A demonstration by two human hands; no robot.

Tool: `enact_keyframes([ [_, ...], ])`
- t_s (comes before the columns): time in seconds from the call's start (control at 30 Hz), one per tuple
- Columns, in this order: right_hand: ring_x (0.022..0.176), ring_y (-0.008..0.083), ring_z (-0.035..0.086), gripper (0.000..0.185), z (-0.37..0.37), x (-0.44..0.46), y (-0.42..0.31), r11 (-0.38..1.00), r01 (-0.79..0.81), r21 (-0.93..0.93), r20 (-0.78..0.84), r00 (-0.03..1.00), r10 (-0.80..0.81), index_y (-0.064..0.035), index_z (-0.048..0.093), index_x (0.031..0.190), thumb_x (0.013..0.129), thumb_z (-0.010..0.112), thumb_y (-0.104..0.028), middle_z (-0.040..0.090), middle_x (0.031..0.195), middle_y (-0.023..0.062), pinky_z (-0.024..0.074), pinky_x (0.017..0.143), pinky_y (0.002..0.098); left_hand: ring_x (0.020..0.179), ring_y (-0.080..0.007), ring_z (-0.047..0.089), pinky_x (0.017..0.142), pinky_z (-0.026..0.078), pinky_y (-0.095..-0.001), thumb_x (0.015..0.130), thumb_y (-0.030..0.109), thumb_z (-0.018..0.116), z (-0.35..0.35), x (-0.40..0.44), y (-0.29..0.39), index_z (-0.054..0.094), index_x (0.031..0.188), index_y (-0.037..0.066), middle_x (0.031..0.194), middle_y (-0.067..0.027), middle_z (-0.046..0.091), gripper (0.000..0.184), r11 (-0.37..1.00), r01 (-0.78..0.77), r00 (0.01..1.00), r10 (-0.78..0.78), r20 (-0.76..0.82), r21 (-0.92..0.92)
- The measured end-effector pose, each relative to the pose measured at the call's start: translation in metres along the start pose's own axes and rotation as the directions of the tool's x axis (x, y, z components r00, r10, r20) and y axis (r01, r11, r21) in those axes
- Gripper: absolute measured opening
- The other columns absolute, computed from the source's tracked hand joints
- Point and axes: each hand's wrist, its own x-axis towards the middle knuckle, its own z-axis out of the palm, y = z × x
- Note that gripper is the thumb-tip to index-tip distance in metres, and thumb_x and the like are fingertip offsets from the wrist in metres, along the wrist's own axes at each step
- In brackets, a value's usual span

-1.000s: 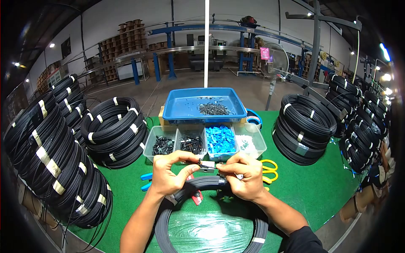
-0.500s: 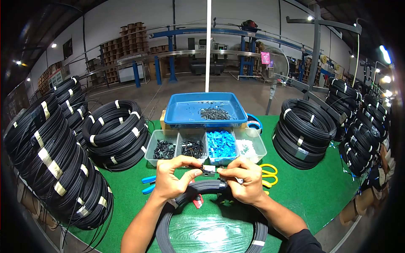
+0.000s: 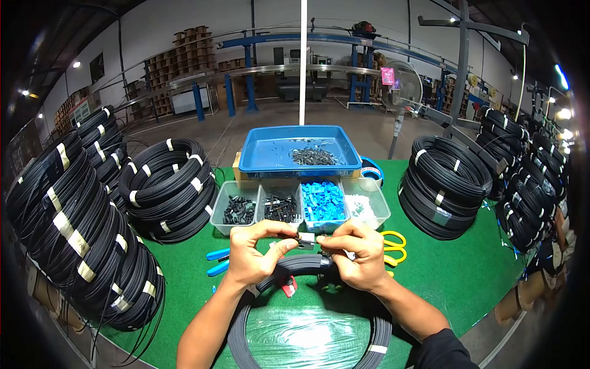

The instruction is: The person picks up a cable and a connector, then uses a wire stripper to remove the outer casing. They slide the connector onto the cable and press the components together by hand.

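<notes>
Both my hands meet above the near black cable coil (image 3: pixel 379 335), fingertips pinched close together. My left hand (image 3: pixel 257 253) is closed on a small black connector part (image 3: pixel 305 242). From the other side, my right hand (image 3: pixel 359 253) is closed in a pinch on what looks like a thin black cable end, mostly covered by the fingers. Past my left wrist, a blue-handled tool (image 3: pixel 218 262) lies partly hidden. Yellow-handled scissors (image 3: pixel 394 247) rest beyond my right hand. Inside the coil's far edge sits a small red tool (image 3: pixel 289 286).
A divided clear bin (image 3: pixel 221 229) holds black parts, blue parts (image 3: pixel 324 203) and white pieces (image 3: pixel 360 211). Behind it is a blue tray (image 3: pixel 299 130) with black bits. Stacked cable coils flank the green table on the left (image 3: pixel 80 227) and right (image 3: pixel 445 184).
My hands stay joined and the small part has turned slightly, with more of its lit face showing. The view has shifted a little.
</notes>
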Motion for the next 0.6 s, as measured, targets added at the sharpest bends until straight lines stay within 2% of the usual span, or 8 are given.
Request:
enact_keyframes([
  [0.07, 0.067, 0.0171, 0.060, 0.033, 0.0007, 0.0007, 0.0007, 1.000, 0.007, 0.001, -0.006, 1.000, -0.007, -0.0048, 0.078, 0.095, 0.066, 0.070, 0.010, 0.063, 0.076, 0.0062, 0.0475, 0.060, 0.0280, 0.068, -0.0129, 0.071, 0.063, 0.055, -0.0249, 0.078, 0.001, 0.077, -0.0005, 0.0006, -0.0054, 0.074, 0.094, 0.000, 0.084, -0.0098, 0.076, 0.015, 0.998, -0.060, 0.998, 0.061, -0.012, 0.010],
  [0.3, 0.066, 0.0168, 0.060, 0.034, 0.0018, 0.0000, 0.0004, 1.000, 0.005, 0.024, -0.010, 1.000, -0.005, -0.0049, 0.078, 0.095, 0.066, 0.071, 0.010, 0.062, 0.076, 0.0059, 0.0469, 0.059, 0.0277, 0.066, -0.0121, 0.070, 0.060, 0.055, -0.0245, 0.078, 0.001, 0.077, -0.0008, 0.0003, -0.0019, 0.074, 0.094, 0.000, 0.084, -0.0097, 0.076, 0.015, 0.999, -0.034, 0.999, 0.034, -0.001, -0.006],
  [0.6, 0.062, 0.0173, 0.056, 0.037, 0.0034, 0.0006, -0.0018, 0.999, 0.033, 0.009, 0.012, 0.999, -0.033, -0.0052, 0.078, 0.100, 0.068, 0.069, 0.011, 0.057, 0.073, 0.0073, 0.0462, 0.056, 0.0290, 0.074, -0.0122, 0.069, 0.058, 0.055, -0.0232, 0.081, 0.000, 0.077, 0.0020, -0.0041, -0.0045, 0.073, 0.096, -0.002, 0.089, -0.0106, 0.074, 0.016, 0.975, 0.071, 0.997, -0.077, -0.021, -0.213],
])
